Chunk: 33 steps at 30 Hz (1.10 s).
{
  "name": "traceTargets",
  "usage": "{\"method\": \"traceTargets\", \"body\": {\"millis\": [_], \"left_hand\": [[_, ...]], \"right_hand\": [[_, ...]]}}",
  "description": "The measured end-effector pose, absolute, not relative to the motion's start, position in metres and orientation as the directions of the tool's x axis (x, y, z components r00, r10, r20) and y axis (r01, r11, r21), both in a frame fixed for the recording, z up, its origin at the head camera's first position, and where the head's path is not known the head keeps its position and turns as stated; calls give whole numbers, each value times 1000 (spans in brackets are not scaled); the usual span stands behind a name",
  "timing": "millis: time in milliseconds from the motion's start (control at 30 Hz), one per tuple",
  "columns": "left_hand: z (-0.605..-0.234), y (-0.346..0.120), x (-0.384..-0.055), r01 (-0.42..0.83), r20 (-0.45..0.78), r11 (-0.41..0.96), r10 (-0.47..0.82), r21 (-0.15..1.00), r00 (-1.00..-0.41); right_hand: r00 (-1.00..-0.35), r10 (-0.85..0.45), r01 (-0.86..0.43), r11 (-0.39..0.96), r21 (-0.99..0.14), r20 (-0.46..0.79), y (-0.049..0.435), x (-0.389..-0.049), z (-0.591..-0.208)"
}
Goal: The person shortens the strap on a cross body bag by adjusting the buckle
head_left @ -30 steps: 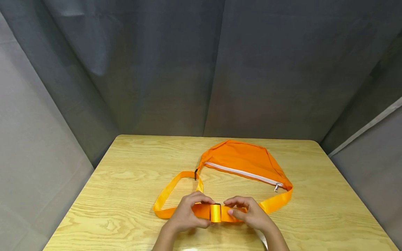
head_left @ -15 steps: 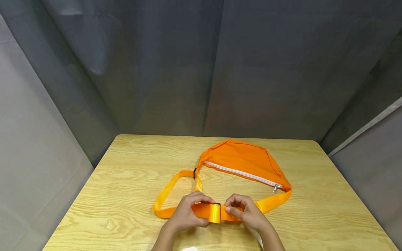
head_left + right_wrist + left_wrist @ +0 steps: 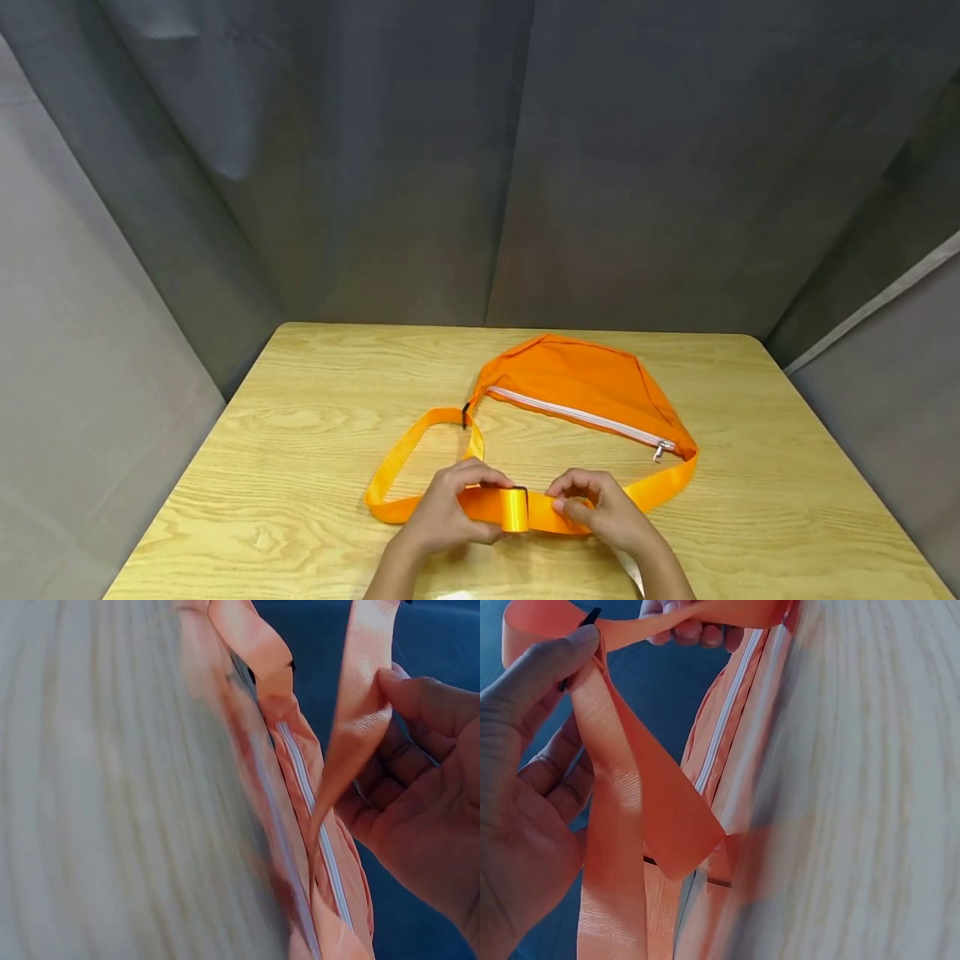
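Observation:
An orange waist bag (image 3: 581, 379) with a white zipper (image 3: 577, 413) lies on the wooden table, its orange strap (image 3: 393, 454) looping toward me. My left hand (image 3: 452, 510) pinches the strap at a black slide buckle (image 3: 591, 616), its thumb against the buckle in the left wrist view. A short loop of webbing (image 3: 515, 510) stands up through that buckle. To the right of the buckle, my right hand (image 3: 600, 510) pinches the strap between thumb and fingers. The right wrist view shows the strap (image 3: 360, 712) twisting down from that pinch toward the bag.
The wooden table (image 3: 262, 467) has rounded far corners. Dark grey curtains (image 3: 390, 167) stand behind it, with lighter grey panels at both sides. A second black buckle (image 3: 465, 415) joins the strap near the bag's left end. A metal zipper pull (image 3: 659, 452) hangs at its right end.
My right hand shifts slightly toward the buckle, then back to the right along the strap, leaving more strap showing between the hands. My left hand stays nearly in place.

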State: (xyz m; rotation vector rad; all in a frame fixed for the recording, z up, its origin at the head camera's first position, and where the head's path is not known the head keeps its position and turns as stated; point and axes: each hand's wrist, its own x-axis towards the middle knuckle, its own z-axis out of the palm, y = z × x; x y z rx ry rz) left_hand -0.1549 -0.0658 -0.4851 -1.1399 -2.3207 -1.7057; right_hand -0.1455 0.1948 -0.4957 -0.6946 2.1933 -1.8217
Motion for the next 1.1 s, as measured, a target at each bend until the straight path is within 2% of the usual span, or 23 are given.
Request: {"method": "traceTargets", "body": {"millis": [133, 333, 467, 667, 767, 933, 1100], "left_hand": [[-483, -65, -153, 577, 440, 126, 524, 807, -729], [-460, -66, -143, 570, 436, 123, 520, 813, -734], [-451, -67, -139, 549, 413, 136, 518, 824, -749], [-466, -66, -145, 582, 454, 110, 517, 806, -726], [-479, -65, -150, 592, 459, 118, 519, 797, -721], [-487, -66, -152, 577, 439, 145, 508, 804, -741], [-472, -66, -146, 538, 426, 126, 472, 834, -771]], "right_hand": [[-858, -488, -233, 87, -969, 162, 187, -146, -493], [-859, -495, -186, 55, -981, 135, 177, -145, -493], [-856, -498, -149, -19, -989, 138, 178, -144, -494], [-793, -549, -185, -193, -964, 262, 179, -146, -494], [-775, -569, -182, -216, -959, 275, 176, -148, -494], [-792, -555, -207, -146, -967, 253, 174, -145, -491], [-812, -524, -333, 56, -941, 257, 171, -139, -484]]}}
